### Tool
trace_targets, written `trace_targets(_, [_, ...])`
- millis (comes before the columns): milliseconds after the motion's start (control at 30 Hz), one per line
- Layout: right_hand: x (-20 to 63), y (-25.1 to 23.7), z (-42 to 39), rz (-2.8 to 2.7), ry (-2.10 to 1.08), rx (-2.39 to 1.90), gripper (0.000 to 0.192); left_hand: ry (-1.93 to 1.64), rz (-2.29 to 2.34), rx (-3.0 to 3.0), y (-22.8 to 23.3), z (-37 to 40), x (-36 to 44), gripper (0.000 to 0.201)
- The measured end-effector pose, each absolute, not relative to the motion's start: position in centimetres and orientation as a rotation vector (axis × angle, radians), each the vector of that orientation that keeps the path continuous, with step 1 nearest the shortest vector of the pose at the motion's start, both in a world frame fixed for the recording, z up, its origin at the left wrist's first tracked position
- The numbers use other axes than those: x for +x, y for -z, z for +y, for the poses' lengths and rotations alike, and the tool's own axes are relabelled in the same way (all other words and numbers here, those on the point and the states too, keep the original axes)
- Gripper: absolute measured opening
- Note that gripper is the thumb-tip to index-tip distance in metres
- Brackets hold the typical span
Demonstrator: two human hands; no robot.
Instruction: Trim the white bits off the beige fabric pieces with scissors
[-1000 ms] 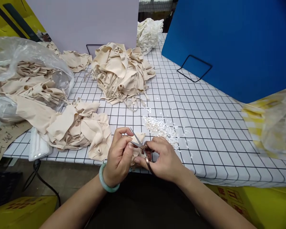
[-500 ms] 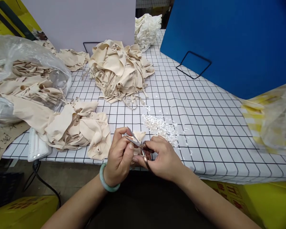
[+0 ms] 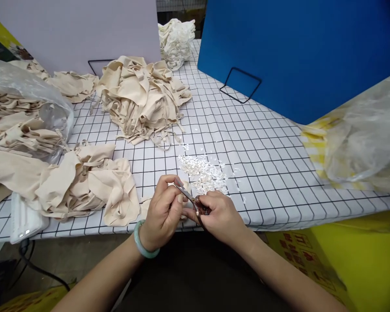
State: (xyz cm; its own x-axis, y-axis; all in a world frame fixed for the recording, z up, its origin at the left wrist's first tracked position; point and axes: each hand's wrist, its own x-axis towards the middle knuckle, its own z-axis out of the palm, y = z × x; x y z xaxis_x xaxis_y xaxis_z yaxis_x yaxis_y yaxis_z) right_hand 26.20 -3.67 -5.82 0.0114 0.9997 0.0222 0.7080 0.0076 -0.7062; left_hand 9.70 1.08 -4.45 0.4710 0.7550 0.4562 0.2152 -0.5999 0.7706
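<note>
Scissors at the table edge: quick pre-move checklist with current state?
1. Right hand grips the scissors: ok.
2. Left hand pinches the beige fabric piece at the blades: ok.
3. Left fingers clear of the blades: cannot tell, they sit very close.
4. Blades open or shut: cannot tell.
5. White clippings lie heaped on the checked tablecloth, beyond the hands: ok.

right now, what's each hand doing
Left hand: closed, pinching a small beige fabric piece.
Right hand: closed on scissors, whose blades meet the fabric.
</note>
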Motion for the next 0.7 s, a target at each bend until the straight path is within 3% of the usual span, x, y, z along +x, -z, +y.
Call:
trace_targets(200, [29.9,6.1,-3.3,-1.508,-0.969,-1.906,0.062,-1.018,0.753,2.072,3.9,1.8,9.8,0.021])
trace_targets(300, [33.4,4.7,-2.8,-1.535,-0.725,-2.066,0.057,-1.014,0.867,2.119,1.4,2.4,6.5,0.022])
trace_targets(400, [34.4,4.0,-2.6,-1.667,-0.566,-2.101,0.065,-0.935,1.184,2.291,0.2,2.6,2.7,0.017])
trace_targets(467, [32.7,4.4,-2.8,-1.695,-0.678,-2.007,0.058,-0.708,1.344,2.410,1.4,2.4,1.2,0.022])
trace_targets(567, [27.9,6.3,-3.3,-1.729,-0.988,-1.654,0.043,-0.336,1.315,2.426,4.7,1.3,1.0,0.053])
trace_targets(600, [26.2,7.0,-3.5,-1.765,-1.060,-1.538,0.041,-0.259,1.265,2.381,5.5,0.9,1.3,0.054])
trace_targets(700, [22.8,8.2,-3.6,-1.833,-1.126,-1.383,0.027,-0.213,1.109,2.203,5.9,0.4,1.9,0.031])
